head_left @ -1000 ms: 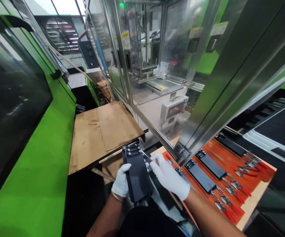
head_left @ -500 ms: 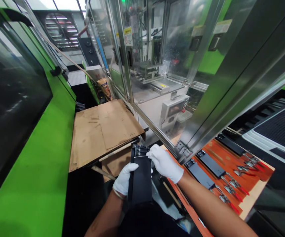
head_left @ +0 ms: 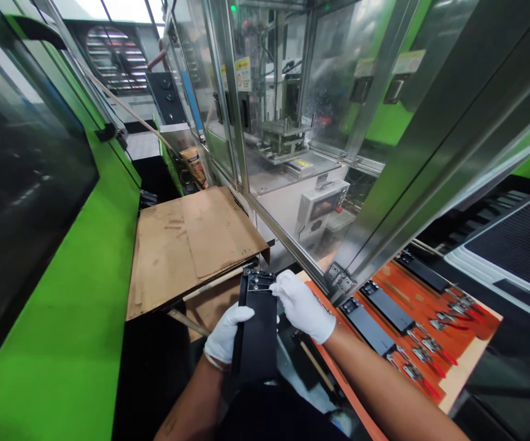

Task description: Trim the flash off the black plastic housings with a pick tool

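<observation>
A long black plastic part [head_left: 256, 334] with a metal-fitted far end is held upright in front of me. My left hand [head_left: 224, 335], in a white glove, grips its left edge from below. My right hand [head_left: 302, 304], also gloved, is closed on the part's upper right edge near the fittings. In frames from before now a thin blade showed at the right fingers; it is hidden now. Similar black parts [head_left: 368, 320] lie clamped on an orange fixture board [head_left: 458, 361] to the right.
Brown cardboard sheets [head_left: 186, 239] cover a surface ahead left. A green machine housing [head_left: 76, 318] runs along the left. A glass and metal enclosure [head_left: 292, 141] with machinery stands ahead. Red-handled toggle clamps [head_left: 423, 367] line the orange board.
The black part turned from tilted to nearly straight ahead. My right hand moved up along its right edge toward the fitted end. The left hand kept its grip.
</observation>
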`<state>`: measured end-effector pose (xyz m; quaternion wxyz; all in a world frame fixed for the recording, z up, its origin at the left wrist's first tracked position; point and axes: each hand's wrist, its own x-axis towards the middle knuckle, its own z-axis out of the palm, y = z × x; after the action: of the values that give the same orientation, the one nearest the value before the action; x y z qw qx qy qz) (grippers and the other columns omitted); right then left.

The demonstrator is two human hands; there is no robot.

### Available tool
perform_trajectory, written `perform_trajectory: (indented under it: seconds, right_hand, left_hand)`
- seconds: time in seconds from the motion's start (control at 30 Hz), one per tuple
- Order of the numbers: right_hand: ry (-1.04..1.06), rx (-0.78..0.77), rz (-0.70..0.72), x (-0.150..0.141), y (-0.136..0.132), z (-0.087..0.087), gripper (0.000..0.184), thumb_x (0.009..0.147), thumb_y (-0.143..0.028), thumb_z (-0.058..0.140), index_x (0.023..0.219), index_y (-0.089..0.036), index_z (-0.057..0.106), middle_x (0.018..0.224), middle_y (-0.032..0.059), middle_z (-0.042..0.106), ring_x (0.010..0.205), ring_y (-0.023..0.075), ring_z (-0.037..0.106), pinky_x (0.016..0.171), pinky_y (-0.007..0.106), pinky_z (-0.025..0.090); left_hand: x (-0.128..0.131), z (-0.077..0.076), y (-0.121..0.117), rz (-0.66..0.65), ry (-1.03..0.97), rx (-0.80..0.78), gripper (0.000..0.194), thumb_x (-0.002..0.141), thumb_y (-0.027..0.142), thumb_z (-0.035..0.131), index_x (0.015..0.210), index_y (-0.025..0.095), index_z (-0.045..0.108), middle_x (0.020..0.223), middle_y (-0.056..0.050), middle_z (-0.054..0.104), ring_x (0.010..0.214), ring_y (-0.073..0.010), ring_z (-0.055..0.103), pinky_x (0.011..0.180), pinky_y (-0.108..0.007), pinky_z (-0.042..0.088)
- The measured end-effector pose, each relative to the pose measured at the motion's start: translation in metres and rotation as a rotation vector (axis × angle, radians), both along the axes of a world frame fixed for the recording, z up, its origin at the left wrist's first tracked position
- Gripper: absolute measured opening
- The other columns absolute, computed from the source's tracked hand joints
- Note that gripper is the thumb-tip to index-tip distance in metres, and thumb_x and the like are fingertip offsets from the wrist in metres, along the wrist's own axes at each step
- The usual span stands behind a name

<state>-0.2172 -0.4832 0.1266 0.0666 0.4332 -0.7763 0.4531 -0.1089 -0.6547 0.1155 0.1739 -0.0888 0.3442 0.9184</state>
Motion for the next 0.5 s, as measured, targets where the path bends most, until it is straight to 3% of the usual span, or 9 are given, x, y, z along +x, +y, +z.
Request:
perform_trajectory:
  seconds: [0.13,0.3,0.4,0.5]
  right_hand:
    - [0.024,-0.021,-0.061,0.002,-0.005,-0.007,0.026,0.099,-0.020,0.040,0.074,-0.025,0.045,0.081,0.0035,0.051,0.075,0.0199,0.049,0.069,0.033,0.043]
    - [0.033,-0.078,-0.126,0.005,-0.011,-0.013,0.026,0.099,-0.019,0.040,0.074,-0.024,0.047,0.080,0.0036,0.051,0.074,0.0201,0.049,0.068,0.033,0.042]
    - [-0.008,-0.190,-0.131,0.009,-0.014,-0.016,0.023,0.098,-0.019,0.041,0.079,-0.024,0.052,0.082,0.0041,0.054,0.077,0.0204,0.053,0.072,0.033,0.046]
    - [-0.186,-0.297,-0.257,0.021,-0.017,-0.025,0.013,0.093,-0.022,0.048,0.084,-0.023,0.058,0.088,0.0052,0.059,0.085,0.0209,0.057,0.081,0.036,0.048]
  left_hand:
    - [0.000,0.005,0.006,0.102,0.050,-0.062,0.030,0.076,0.024,0.070,0.103,0.012,0.078,0.082,-0.012,0.080,0.093,-0.0341,0.077,0.094,-0.048,0.058]
    - [0.002,0.011,0.011,0.182,0.025,-0.133,0.036,0.072,0.020,0.074,0.108,0.014,0.079,0.090,-0.009,0.081,0.096,-0.0320,0.077,0.093,-0.043,0.059]
    - [0.000,0.005,0.010,0.222,-0.040,-0.117,0.031,0.068,0.020,0.076,0.098,0.016,0.080,0.085,-0.007,0.081,0.090,-0.0312,0.077,0.089,-0.043,0.060]
    - [-0.005,-0.011,0.002,0.204,-0.191,-0.053,0.017,0.066,0.025,0.076,0.081,0.017,0.079,0.071,-0.005,0.078,0.080,-0.0307,0.078,0.082,-0.043,0.062]
